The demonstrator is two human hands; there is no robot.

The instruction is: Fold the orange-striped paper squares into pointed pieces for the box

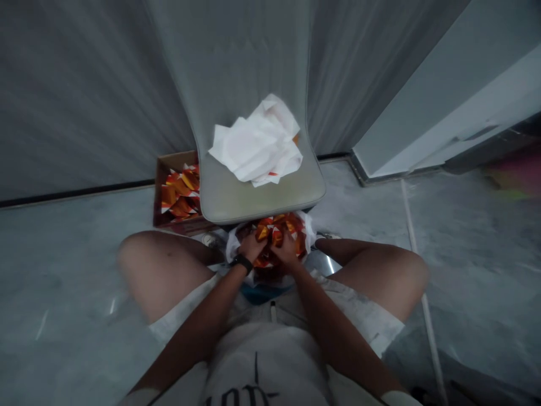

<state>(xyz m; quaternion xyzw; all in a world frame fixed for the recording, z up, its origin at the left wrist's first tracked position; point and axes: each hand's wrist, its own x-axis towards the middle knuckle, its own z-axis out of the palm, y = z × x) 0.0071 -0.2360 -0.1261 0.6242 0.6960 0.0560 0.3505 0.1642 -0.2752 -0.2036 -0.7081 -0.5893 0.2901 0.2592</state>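
Observation:
Between my knees is a container lined with a white plastic bag (310,230), heaped with shiny red and gold folded foil-paper pieces (299,225). My left hand (252,246), below a black wristband, reaches into the heap with its fingers curled on a gold foil-paper piece (262,230). Close beside it, my right hand (286,248) has its fingers bent round another foil-paper piece (276,235). Some fingertips are hidden among the pieces. On the chair (262,206) in front lies a loose stack of white paper sheets (257,144), with bits of red and orange showing at the edges.
At the left of the chair, a cardboard box (157,194) holds many similar red and gold foil pieces (181,192). Grey curtain-like panels (84,96) rise behind. A white wall corner (406,113) stands at the right, above the grey floor (477,254).

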